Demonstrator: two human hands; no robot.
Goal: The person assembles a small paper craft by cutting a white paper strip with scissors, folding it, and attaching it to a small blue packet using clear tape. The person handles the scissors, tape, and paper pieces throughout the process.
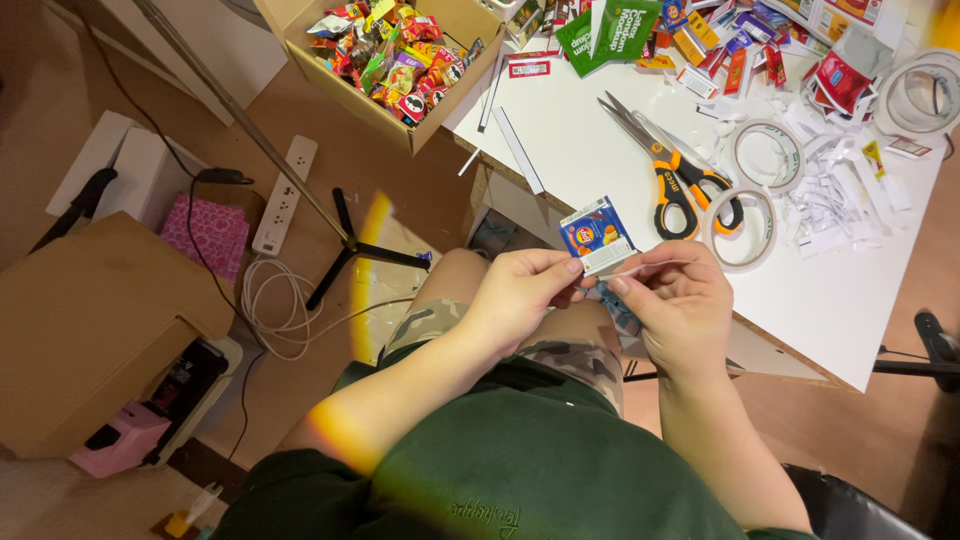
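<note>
My left hand [522, 292] pinches a small blue snack packet [597, 236] by its lower edge, holding it above my lap at the table's near edge. My right hand [680, 303] meets it from the right, fingertips pinching a thin white strip [650, 266] that runs along the packet's bottom. Both hands touch each other at the fingertips. Orange-and-black scissors [672, 172] lie on the white table [830, 310] just beyond my hands, beside two rolls of tape [745, 228].
A cardboard box [400, 60] full of small colourful packets stands at the table's left corner. Paper scraps [840, 195] and more packets litter the table's far right. On the floor at left are a power strip [284, 195], white cable, a tripod leg and a brown box [90, 320].
</note>
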